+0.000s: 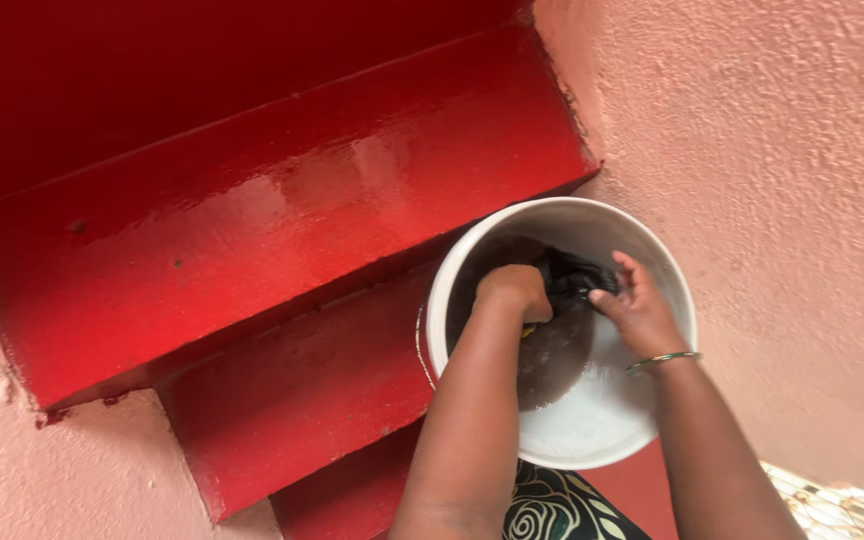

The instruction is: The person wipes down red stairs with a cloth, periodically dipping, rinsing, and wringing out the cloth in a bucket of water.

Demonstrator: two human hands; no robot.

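Head view, looking straight down: the largest things are the red painted steps [282, 200], glossy and wet-looking on the broad tread, which descend from the upper left toward the lower middle, and the rough pink plastered wall [782, 150] that fills the right side and shows again at the lower left.

Wedged between step and wall sits a white bucket [602, 425], tilted so that its open mouth faces the camera, its left rim touching the edge of a step. Murky brownish water [552, 360] lies pooled in its lower half.

Both bare forearms reach into the bucket from the bottom of the frame. Over the water, near the far inner wall, is a dark wet cloth [574, 275], bunched into a lump between the two hands. The left hand [514, 290] is closed into a fist, fingers together and clamped on the cloth's left end. The right hand [640, 305], with a thin green bangle [662, 359] on the wrist, presses the cloth's right end; its thumb and fingers are partly spread, curled loosely about the fabric rather than tightly closed.

At the bottom edge a patterned black and green garment [552, 510] shows between the arms.

The chief risk, as I judge it, lies in the bucket's tilt: hard rubbing or a downward push on the near rim could tip it and spill the dirty water over the steps. Those steps already look slick, so a spill would make footing there worse. The looser right-hand hold could also let the cloth slip into the water.
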